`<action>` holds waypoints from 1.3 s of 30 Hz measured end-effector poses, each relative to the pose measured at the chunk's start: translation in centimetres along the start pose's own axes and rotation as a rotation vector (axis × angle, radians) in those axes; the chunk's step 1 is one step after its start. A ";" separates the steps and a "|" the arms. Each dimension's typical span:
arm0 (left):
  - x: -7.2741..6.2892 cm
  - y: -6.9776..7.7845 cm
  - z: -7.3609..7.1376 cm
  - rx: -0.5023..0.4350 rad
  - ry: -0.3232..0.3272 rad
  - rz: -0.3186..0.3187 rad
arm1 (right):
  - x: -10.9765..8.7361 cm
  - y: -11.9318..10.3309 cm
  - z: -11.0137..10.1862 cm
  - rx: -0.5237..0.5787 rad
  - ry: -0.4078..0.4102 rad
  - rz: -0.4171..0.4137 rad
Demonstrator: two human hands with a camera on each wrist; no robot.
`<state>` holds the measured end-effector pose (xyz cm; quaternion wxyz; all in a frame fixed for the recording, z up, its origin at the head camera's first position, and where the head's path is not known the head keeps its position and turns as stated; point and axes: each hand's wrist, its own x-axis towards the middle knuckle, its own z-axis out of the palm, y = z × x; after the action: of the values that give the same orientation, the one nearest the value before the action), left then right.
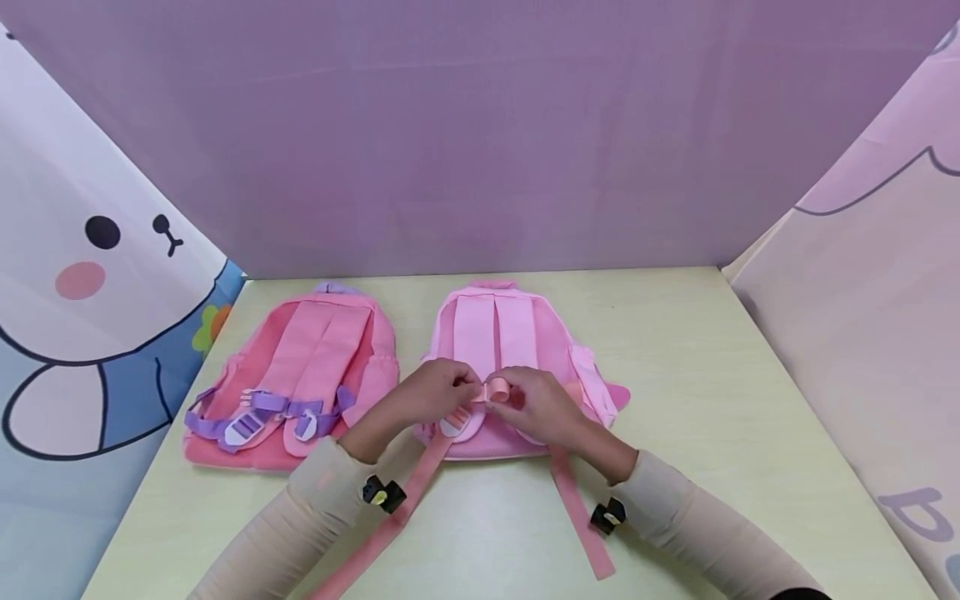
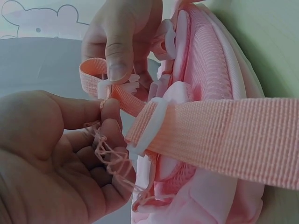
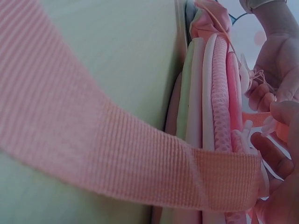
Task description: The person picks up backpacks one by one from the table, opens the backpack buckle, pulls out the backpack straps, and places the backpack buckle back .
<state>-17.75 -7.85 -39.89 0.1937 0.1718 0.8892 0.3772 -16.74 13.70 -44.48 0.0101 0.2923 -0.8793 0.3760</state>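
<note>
A pink backpack (image 1: pixel 513 333) lies with its shoulder straps facing up, under both hands. My left hand (image 1: pixel 442 390) pinches the end of a peach webbing strap, and loose threads (image 2: pixel 110 158) dangle beneath those fingers in the left wrist view. Between thumb and fingers, my right hand (image 1: pixel 546 407) holds a small white plastic buckle (image 2: pixel 103 88), with the peach strap (image 2: pixel 89 74) looped at it. A second white buckle (image 1: pixel 454 422) sits on the lower left shoulder strap, a long webbing tail (image 1: pixel 427 475) running from it toward the front.
To the left lies another pink backpack (image 1: pixel 315 333) with purple straps and white buckles. Another webbing tail (image 1: pixel 581 517) trails on the pale table (image 1: pixel 750 467) near the right forearm. A purple backdrop (image 1: pixel 487 150) stands behind, with printed panels at both sides.
</note>
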 end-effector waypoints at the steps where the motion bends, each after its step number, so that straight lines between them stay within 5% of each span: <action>1: 0.0 0.0 0.0 0.001 0.000 -0.001 | 0.0 0.0 0.0 0.000 -0.003 -0.001; 39: -0.7 -0.1 -0.8 -0.043 0.000 -0.016 | 0.3 -0.2 -0.3 -0.026 0.010 -0.006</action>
<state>-17.50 -8.75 -39.30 0.2002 0.1602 0.8822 0.3949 -16.91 13.63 -44.03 0.0195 0.2928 -0.8831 0.3661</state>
